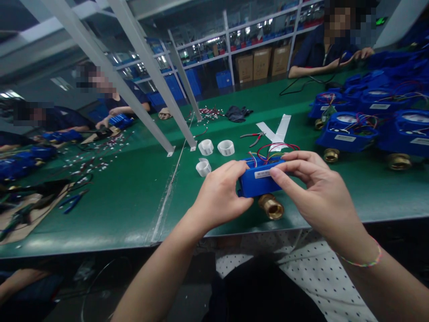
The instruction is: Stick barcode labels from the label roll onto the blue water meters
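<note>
A blue water meter (250, 185) with a brass threaded fitting (272, 208) is held upright near the front edge of the bench. My left hand (223, 192) is closed round its left side, thumb low and fingers on top. At the right end of a white barcode label (262, 173) on the front face, my right hand (311, 188) presses its thumb, with the fingers bent over the meter's upper edge. Red, yellow and white wires (271, 150) rise from the meter's open top. Part of the label is hidden under the right thumb.
Rolls of white labels (226, 147) lie behind the meter, with pliers (253, 137) and white strips (281, 132) further back. Several blue meters (348, 132) crowd the right side. Grey posts (161, 107) stand on the green bench (144, 201). Co-workers sit left and across.
</note>
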`<control>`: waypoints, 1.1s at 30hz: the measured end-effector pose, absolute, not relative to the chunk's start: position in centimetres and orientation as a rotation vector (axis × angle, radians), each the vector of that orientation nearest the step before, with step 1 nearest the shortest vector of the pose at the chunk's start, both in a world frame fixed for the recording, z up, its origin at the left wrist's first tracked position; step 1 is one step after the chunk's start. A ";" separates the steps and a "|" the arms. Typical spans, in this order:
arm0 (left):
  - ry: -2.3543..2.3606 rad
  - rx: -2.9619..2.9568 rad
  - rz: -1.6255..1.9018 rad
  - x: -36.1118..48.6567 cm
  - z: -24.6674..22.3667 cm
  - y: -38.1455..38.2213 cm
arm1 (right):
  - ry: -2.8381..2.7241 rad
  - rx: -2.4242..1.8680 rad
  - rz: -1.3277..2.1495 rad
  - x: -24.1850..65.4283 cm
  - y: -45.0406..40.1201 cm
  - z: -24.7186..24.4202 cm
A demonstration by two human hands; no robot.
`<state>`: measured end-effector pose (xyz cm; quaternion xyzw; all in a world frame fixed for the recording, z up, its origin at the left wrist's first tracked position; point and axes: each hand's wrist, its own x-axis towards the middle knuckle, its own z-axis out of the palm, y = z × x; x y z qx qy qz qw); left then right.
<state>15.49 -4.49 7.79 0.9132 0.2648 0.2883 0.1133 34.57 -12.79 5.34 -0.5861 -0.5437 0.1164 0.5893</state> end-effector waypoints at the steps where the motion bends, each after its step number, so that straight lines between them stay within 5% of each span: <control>1: 0.780 2.686 0.843 15.5 7.8 -4.5 | -1.262 -1.365 0.269 34.5 -12.8 5.3; 21: 0.782 2.734 0.847 15.5 7.5 -5.1 | -1.326 -1.475 -0.119 32.6 -13.2 5.7; 29: 0.763 2.716 0.876 15.2 6.4 -6.6 | -1.060 -1.197 0.357 33.6 -13.8 3.2; 33: 0.609 2.807 0.903 14.2 3.7 -8.4 | -1.174 -1.206 0.270 34.1 -17.2 0.4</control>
